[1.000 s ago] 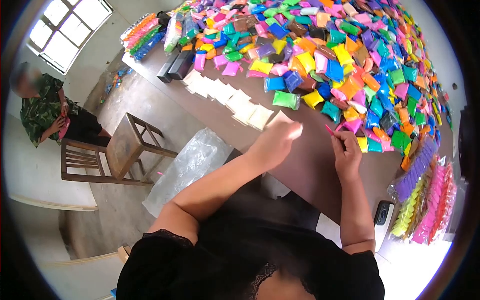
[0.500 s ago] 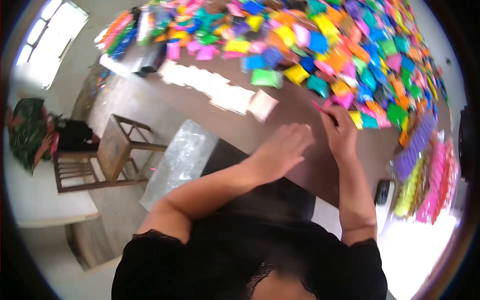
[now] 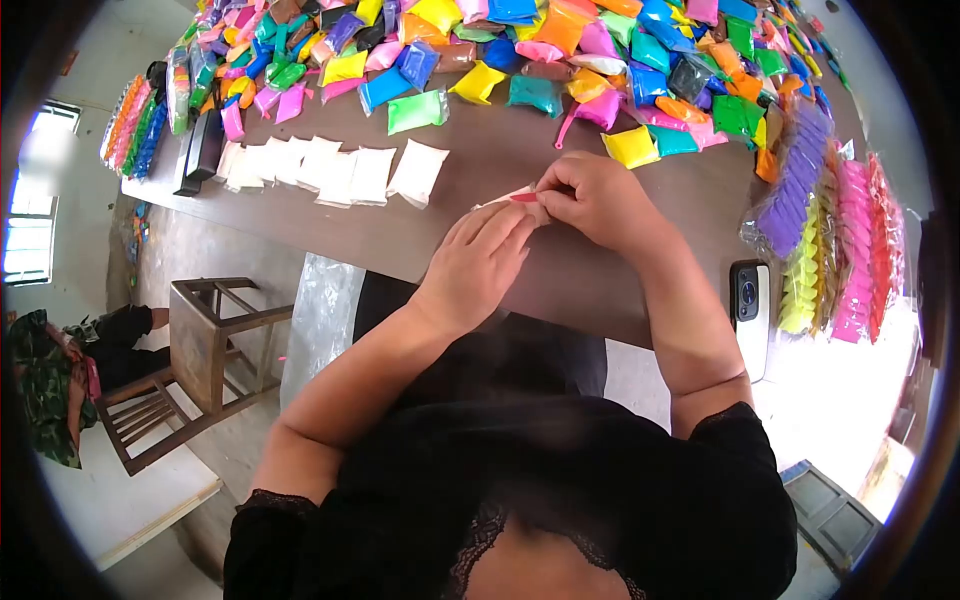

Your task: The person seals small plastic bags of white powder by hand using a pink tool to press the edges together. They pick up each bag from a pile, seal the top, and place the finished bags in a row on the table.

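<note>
Colourful packets (image 3: 640,60) are covering the desk (image 3: 480,175); just before them, left hand (image 3: 478,262) and right hand (image 3: 596,200) are pinching a small clear bag (image 3: 512,196), filling barely begun.

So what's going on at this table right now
A person in a black top sits at a brown table with both hands together near its edge. The left hand and right hand pinch a small clear packet with a pink stick at it. A row of white packets lies to the left, a heap of coloured packets beyond, and a phone to the right. Another person sits off to the left.
</note>
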Tool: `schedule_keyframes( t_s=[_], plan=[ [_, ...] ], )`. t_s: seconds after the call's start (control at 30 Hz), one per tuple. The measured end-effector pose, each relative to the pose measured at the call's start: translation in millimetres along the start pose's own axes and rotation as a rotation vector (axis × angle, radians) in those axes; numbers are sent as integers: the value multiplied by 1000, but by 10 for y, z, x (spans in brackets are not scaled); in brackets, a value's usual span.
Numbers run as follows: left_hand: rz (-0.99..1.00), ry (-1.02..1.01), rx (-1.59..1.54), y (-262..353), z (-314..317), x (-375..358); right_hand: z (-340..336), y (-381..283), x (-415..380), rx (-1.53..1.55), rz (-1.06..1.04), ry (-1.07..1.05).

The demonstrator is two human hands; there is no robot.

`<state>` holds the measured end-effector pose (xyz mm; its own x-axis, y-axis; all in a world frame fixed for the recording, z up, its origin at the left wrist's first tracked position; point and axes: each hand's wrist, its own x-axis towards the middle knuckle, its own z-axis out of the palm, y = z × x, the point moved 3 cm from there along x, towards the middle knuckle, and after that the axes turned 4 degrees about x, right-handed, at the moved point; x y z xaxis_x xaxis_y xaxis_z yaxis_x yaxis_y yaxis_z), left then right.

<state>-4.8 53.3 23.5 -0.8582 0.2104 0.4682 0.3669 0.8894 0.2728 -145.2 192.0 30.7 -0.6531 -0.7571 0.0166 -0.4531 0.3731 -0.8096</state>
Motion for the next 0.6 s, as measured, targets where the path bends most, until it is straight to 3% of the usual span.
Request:
schedule_keyframes(
  t_s=[0.13, 0.27, 0.33, 0.43, 0.5, 0.53, 0.6],
  plan=[
    [9, 6, 24, -1, 27, -29, -32, 57, 12, -108, -90, 217],
    [-4, -4, 20, -1, -8, 18, -19, -4, -6, -68, -158, 99],
    [-20, -15, 14, -13, -11, 40, -5, 65, 17, -254, -108, 197],
    [-34, -19, 48, -100, 10, 149, -19, 89, 38, -118, -122, 345],
    [-343, 125, -340, -238, -38, 248, -17, 43, 28, -11, -109, 363],
    [-343, 121, -344, -251, -61, 280, -34, 26, 34, 89, -108, 392],
    [-591, 58, -563, -374, -75, 306, -10, 78, 51, 130, -115, 404]
  ],
)
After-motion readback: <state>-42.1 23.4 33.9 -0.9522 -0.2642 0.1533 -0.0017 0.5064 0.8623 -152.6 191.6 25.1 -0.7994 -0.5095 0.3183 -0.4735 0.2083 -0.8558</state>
